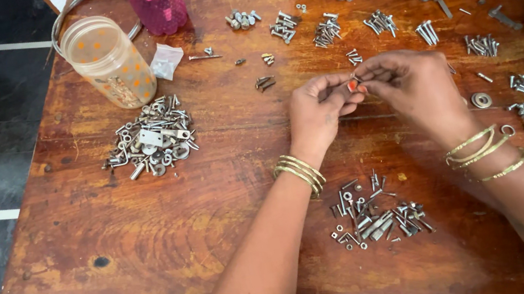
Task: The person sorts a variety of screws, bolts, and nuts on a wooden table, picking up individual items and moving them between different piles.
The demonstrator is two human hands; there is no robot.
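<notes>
Basically both hands meet above the table (153, 259), left hand (317, 112) and right hand (417, 87) pinching one small screw (354, 80) between fingertips; it looks light, stiff and slippery, likely best held by head and shank, sorted piles around.

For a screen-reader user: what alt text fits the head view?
Two hands, left hand and right hand, pinch a small metal piece together above a wooden table. Piles of screws and hardware lie around them, beside a dotted plastic jar.
</notes>
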